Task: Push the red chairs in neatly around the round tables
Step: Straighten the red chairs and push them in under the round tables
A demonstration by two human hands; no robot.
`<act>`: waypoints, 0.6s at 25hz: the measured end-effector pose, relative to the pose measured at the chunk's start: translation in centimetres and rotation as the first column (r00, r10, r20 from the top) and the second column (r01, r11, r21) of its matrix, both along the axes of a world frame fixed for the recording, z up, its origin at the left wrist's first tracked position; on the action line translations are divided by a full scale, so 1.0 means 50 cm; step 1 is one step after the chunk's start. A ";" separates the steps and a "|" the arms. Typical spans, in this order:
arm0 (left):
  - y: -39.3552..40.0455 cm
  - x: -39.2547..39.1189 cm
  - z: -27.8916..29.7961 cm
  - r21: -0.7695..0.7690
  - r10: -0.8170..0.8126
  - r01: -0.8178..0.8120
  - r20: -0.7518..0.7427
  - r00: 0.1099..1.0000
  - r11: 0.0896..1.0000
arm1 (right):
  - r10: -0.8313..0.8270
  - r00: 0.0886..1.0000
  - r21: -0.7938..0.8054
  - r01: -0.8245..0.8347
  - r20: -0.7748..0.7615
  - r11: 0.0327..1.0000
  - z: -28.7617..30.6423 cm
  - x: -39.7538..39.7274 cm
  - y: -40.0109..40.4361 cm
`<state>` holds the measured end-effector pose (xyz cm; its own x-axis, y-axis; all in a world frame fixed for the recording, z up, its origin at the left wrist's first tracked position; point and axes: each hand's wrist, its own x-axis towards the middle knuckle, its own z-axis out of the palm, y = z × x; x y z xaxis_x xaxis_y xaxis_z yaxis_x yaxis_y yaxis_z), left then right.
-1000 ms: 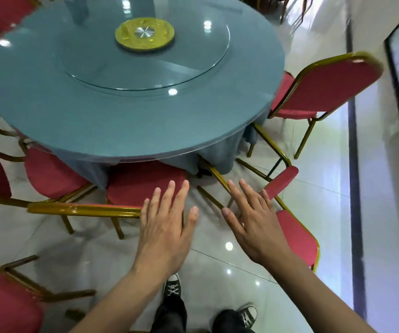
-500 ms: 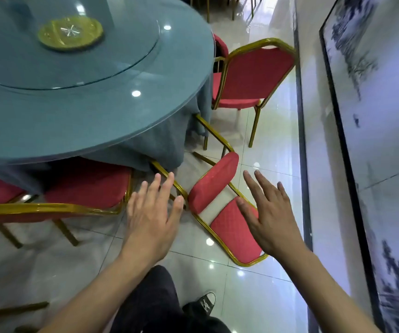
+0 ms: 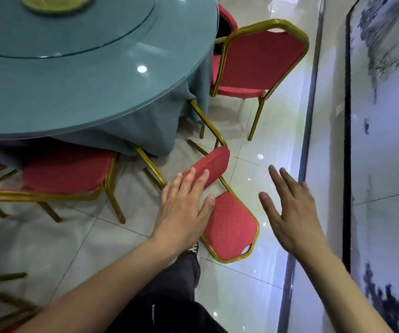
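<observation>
From the head camera, we are reaching our left hand [image 3: 184, 210] out flat, fingers straight and slightly spread, over the seat edge of the tipped-over red chair [image 3: 229, 227]; whether it is touching we cannot tell. That chair is lying on its back on the tiled floor [image 3: 97, 248], just beside the round table [image 3: 92, 92], its legs pointing under the tablecloth. Our right hand [image 3: 294, 212] is hovering open and holding nothing, fingers splayed, just right of the chair, while an upright red chair [image 3: 258, 61] is standing beyond it at the table.
</observation>
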<state>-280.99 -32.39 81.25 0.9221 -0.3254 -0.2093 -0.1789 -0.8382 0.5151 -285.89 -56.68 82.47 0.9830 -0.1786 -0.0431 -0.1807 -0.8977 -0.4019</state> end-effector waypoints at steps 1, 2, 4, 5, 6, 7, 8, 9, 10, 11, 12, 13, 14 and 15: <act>-0.028 0.011 -0.010 -0.010 0.013 -0.013 -0.027 1.000 1.000 | 0.014 1.000 -0.008 -0.014 -0.027 1.000 -0.004 0.009 -0.024; -0.049 0.019 -0.019 -0.014 0.013 -0.014 -0.050 0.999 1.000 | 0.027 0.999 -0.011 -0.027 -0.046 1.000 -0.008 0.014 -0.041; -0.093 0.036 -0.037 -0.021 0.009 -0.011 -0.092 0.996 1.000 | 0.042 0.996 -0.020 -0.044 -0.082 0.999 -0.019 0.025 -0.085; -0.114 0.047 -0.046 -0.014 0.005 -0.006 -0.093 0.996 1.000 | 0.049 0.994 -0.025 -0.052 -0.098 0.998 -0.027 0.033 -0.107; -0.134 0.052 -0.055 -0.003 0.005 -0.006 -0.087 0.996 1.000 | 0.063 0.991 -0.026 -0.067 -0.119 0.997 -0.037 0.038 -0.130; -0.151 0.053 -0.062 0.004 0.011 -0.011 -0.079 0.997 1.000 | 0.077 0.987 -0.025 -0.081 -0.138 0.996 -0.046 0.040 -0.147; -0.166 0.054 -0.070 0.004 0.026 -0.026 -0.074 0.997 1.000 | 0.089 0.985 -0.018 -0.092 -0.150 0.996 -0.057 0.042 -0.164; -0.181 0.051 -0.078 0.008 0.048 -0.048 -0.074 0.996 0.999 | 0.098 0.982 -0.008 -0.100 -0.161 0.995 -0.069 0.044 -0.180; -0.199 0.046 -0.090 0.016 0.080 -0.079 -0.077 0.994 0.997 | 0.113 0.979 0.009 -0.113 -0.169 0.994 -0.087 0.047 -0.199; -0.220 0.038 -0.106 0.026 0.118 -0.116 -0.083 0.990 0.993 | 0.141 0.974 0.029 -0.138 -0.175 0.990 -0.108 0.050 -0.220; -0.240 0.026 -0.124 0.036 0.159 -0.157 -0.085 0.984 0.987 | 0.170 0.968 0.044 -0.164 -0.185 0.985 -0.132 0.051 -0.242; -0.262 0.009 -0.144 0.045 0.201 -0.197 -0.089 0.976 0.979 | 0.202 0.960 0.051 -0.196 -0.195 0.979 -0.158 0.052 -0.265; -0.279 -0.007 -0.162 0.047 0.246 -0.242 -0.107 0.963 0.969 | 0.227 0.949 0.060 -0.219 -0.218 0.974 -0.185 0.058 -0.287; -0.298 -0.028 -0.186 0.048 0.299 -0.295 -0.123 0.946 0.954 | 0.252 0.939 0.067 -0.243 -0.232 0.968 -0.218 0.061 -0.309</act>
